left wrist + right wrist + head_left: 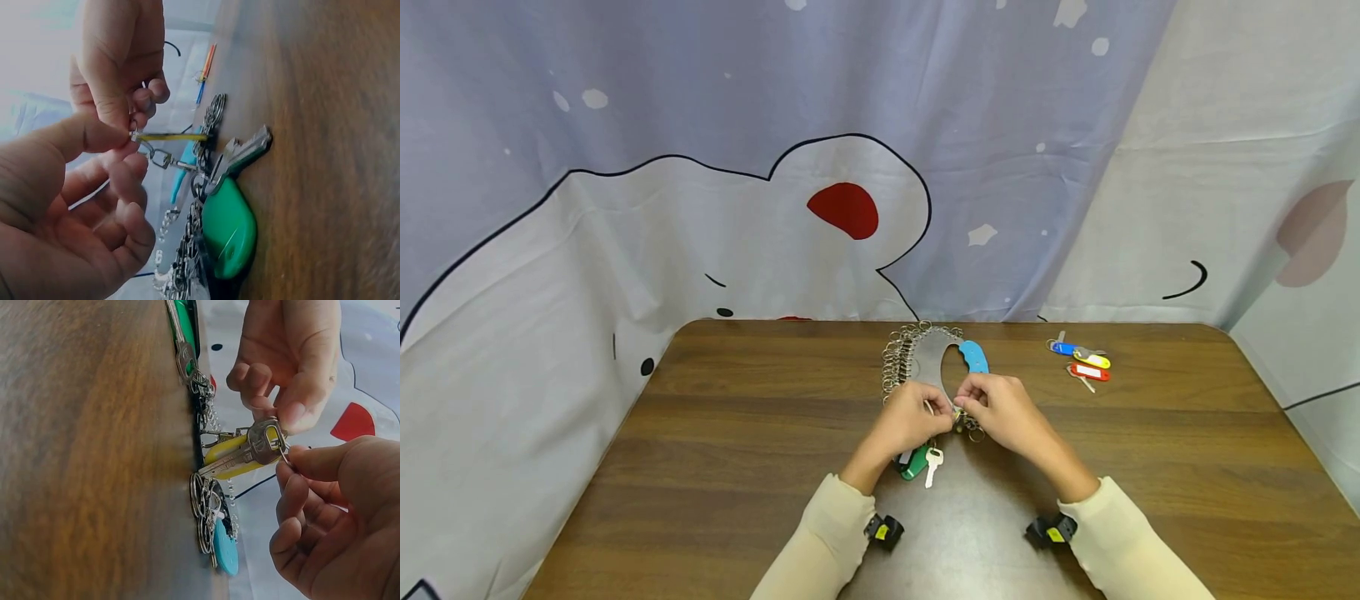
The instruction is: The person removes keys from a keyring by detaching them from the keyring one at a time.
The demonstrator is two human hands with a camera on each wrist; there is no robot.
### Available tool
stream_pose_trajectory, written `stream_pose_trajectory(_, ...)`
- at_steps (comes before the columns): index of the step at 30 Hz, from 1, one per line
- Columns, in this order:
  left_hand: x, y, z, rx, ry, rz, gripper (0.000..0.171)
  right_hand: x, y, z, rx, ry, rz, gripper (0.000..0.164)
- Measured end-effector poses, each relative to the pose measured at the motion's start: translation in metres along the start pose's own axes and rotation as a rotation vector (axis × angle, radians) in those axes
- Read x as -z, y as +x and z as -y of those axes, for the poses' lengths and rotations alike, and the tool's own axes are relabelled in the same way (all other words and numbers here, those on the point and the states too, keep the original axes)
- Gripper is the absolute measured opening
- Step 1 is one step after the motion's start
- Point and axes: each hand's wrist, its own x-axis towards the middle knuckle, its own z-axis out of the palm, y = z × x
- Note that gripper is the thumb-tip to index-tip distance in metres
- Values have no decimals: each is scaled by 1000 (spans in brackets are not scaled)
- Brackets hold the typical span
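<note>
Above the table, my left hand and right hand meet fingertip to fingertip at a small metal key ring. My right thumb and index finger pinch this ring, and the left thumb and finger pinch beside it. A silver key and a yellow key tag hang from it. Close below my left fingertips dangles a swivel clasp. Behind the hands lies a curved grey piece with a light blue end, edged with several chained split rings.
Near my left wrist lie a green key tag and a silver key. At the back right of the brown table are keys with a blue tag, a yellow tag and a red tag. A printed curtain hangs behind.
</note>
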Motion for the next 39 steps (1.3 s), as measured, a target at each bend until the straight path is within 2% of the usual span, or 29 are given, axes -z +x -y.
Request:
stream_pose_trajectory(4, -1, 0, 1, 17, 17, 28, 10, 0, 0, 0, -5, 5, 5, 11)
stream_pose_trajectory(9, -3, 0, 1, 101, -68, 57, 18, 1, 0, 1, 4, 9, 18, 11)
stream_pose_trajectory(14, -4, 1, 3, 108, -105, 49, 16, 1, 0, 1, 14, 14, 18, 11)
stream_pose_trajectory(19, -3, 2, 2, 80, -73, 7, 7, 0, 0, 1, 3, 7, 5, 11)
stream_pose_trajectory(24, -1, 1, -2, 50, -27, -10, 6, 0, 0, 1, -4, 1, -2, 12)
stream_pose_trajectory(31, -5, 1, -3, 124, 31, -3, 15, -1, 0, 3, 32, 11, 0, 11)
stream_pose_trajectory(35, -5, -1, -4, 132, -21, -24, 18, -1, 0, 3, 52, 8, -6, 11)
stream_pose_trajectory(39, -4, -1, -3, 125, -93, -13, 15, -1, -1, 2, 51, 9, -15, 12)
